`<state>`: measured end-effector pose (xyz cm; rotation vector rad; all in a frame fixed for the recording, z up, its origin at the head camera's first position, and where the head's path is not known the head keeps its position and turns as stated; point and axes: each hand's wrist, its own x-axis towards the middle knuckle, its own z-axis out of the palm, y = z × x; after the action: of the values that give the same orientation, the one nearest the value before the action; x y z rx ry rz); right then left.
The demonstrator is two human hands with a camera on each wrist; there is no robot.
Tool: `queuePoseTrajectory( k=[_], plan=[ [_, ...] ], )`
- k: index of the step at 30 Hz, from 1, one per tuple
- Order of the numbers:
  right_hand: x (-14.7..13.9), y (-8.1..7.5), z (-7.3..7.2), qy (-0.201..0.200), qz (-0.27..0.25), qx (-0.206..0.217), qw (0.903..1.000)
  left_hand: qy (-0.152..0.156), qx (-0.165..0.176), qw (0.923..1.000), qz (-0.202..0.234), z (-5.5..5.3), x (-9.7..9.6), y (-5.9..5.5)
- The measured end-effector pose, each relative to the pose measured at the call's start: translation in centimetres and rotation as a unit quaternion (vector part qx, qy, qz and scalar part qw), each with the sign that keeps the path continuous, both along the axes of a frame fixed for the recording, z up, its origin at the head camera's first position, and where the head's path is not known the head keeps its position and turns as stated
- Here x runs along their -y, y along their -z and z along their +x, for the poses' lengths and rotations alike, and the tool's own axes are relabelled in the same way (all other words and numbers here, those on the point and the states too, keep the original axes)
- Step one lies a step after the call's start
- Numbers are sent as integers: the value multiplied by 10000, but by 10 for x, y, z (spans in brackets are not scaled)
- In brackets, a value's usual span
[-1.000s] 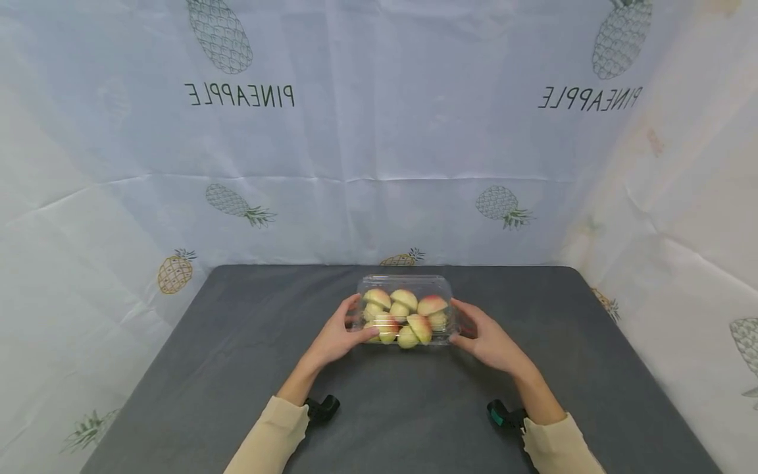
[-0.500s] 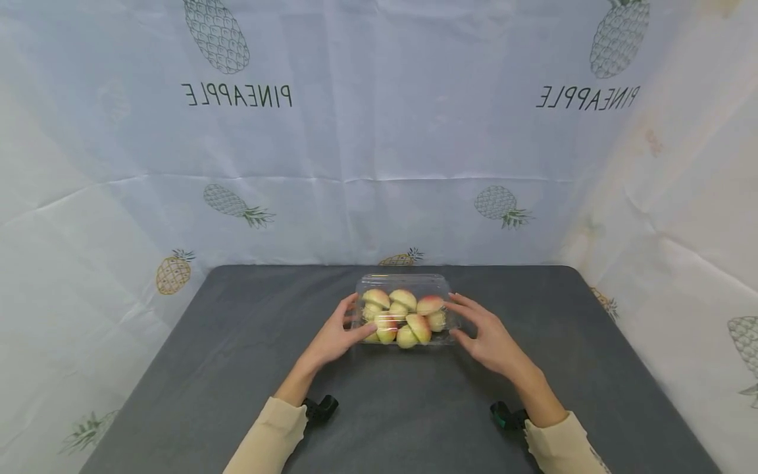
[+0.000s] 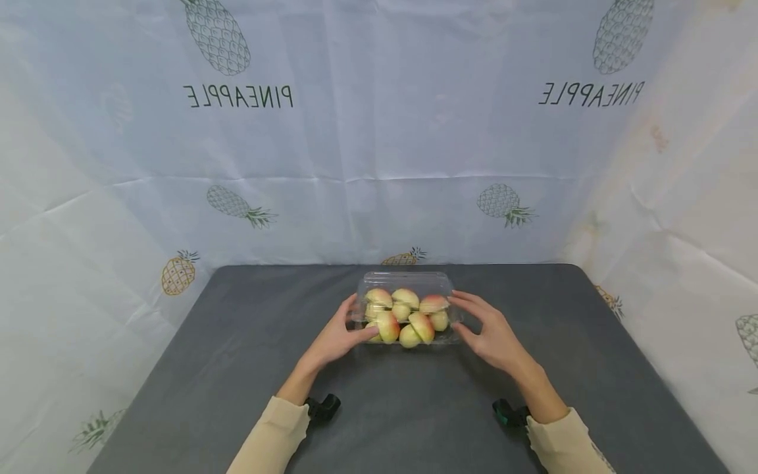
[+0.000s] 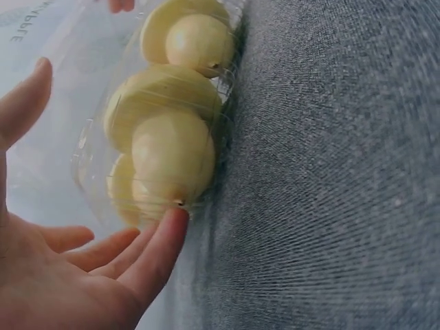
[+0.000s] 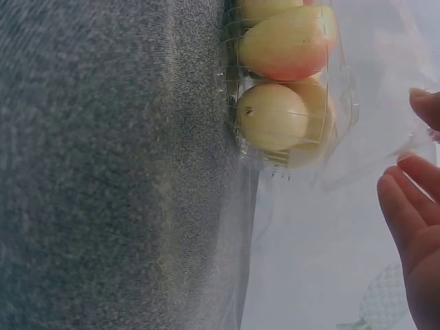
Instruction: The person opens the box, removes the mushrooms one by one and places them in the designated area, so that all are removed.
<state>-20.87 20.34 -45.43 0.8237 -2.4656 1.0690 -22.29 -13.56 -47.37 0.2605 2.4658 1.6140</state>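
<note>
**Clear plastic box of fruit stands between left hand and right hand**

From the head view, I see the box near the far edge of a dark grey table, its long side towards the person. Inside, the yellow fruit, blushed red in places, lies heaped in two rough rows. The left hand is at the box's left end, thumb apart from the fingers and reaching over the front corner. The right hand is at the other end, thumb and fingers spread, the fingertips by the box's upper right edge. Beige sleeves cover both forearms, and a black device juts from the left wrist. Behind hangs a pale cloth printed with pineapples and backwards lettering.

In the left wrist view, the fruit shows pale yellow through the clear wall. The left fingers lie fairly straight, well clear of the thumb; the foremost fingertip looks to touch the low end of the box.

In the right wrist view, the box sits on the table to one side of the right hand, which shows at the picture's edge. The right thumb and fingers stand apart beside the thin, clear upper part of the box; I can't tell whether a fingertip touches it.
</note>
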Motion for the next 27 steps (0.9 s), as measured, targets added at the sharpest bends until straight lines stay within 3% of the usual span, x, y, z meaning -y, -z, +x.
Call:
queuePoseTrajectory(
  k=[5,14,27],
  plan=[
    [2,-3,-2,4,-96,-166,9998,90,26,9999,-94,-1,0,4],
    [3,-11,-5,15,-363,-379,9986,171,129,9996,206,-3,-1,6],
    [7,-16,-6,106,-815,-372,9959,293,148,9993,185,0,1,6]
  ],
)
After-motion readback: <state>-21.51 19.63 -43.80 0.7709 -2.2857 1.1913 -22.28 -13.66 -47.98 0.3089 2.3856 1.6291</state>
